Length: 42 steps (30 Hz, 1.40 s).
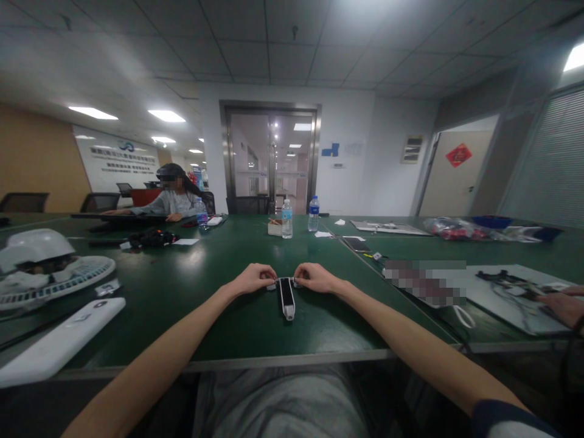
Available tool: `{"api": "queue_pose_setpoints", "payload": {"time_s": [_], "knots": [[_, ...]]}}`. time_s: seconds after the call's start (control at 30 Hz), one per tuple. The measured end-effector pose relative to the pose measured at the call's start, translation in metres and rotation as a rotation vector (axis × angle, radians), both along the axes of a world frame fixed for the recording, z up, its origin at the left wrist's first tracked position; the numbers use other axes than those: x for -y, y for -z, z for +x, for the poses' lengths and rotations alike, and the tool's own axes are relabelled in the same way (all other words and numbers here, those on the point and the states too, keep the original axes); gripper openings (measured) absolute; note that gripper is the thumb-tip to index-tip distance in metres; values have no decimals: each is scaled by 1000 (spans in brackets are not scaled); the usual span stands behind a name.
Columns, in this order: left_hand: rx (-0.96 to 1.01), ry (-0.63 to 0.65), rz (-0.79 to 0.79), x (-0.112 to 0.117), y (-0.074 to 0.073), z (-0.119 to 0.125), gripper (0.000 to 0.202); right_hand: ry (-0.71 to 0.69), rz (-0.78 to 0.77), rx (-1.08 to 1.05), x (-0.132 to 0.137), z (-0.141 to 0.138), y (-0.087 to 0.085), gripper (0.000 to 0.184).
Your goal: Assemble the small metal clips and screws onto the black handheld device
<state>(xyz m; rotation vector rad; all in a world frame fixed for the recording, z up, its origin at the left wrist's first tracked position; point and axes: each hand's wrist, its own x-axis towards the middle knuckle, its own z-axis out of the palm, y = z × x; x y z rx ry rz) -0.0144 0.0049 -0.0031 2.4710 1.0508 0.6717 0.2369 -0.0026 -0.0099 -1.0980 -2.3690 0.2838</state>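
Note:
A slim white device with a long black panel lies on the green table in front of me, its narrow white end toward me. At its far left corner, my left hand is closed in a pinch. My right hand pinches the far right corner in the same way. Fingertips hide most of the small parts at those corners. Beside the left fingertips sits a small light-grey piece.
A white casing and a round white slatted part lie to the left. Several bottles, including one water bottle, stand farther back. On the right, another person's hand touches parts on a white board. Someone sits across the table.

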Motion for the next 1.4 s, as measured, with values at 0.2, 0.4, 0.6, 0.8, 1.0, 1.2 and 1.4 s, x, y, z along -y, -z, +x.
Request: {"api": "queue_pose_setpoints", "payload": {"time_s": [0.2, 0.4, 0.6, 0.8, 1.0, 1.2, 1.4], "knots": [[-5, -14, 12, -1, 1, 0, 26, -13, 53, 19, -1, 0, 1, 17], [-3, -6, 2, 2, -1, 1, 25, -37, 54, 50, 0, 1, -1, 16], [3, 2, 8, 2, -1, 0, 25, -21, 102, 15, -1, 2, -2, 16], [4, 0, 17, 1, -1, 0, 24, -44, 114, 43, -2, 2, -1, 17], [-8, -10, 26, 3, -1, 0, 26, -52, 95, 42, -4, 2, -1, 18], [14, -51, 36, 3, 1, 3, 29, 108, 185, 119, -11, 22, -14, 22], [27, -110, 76, 0, 3, -3, 32, 204, -57, 330, -18, 48, -10, 25]]}}
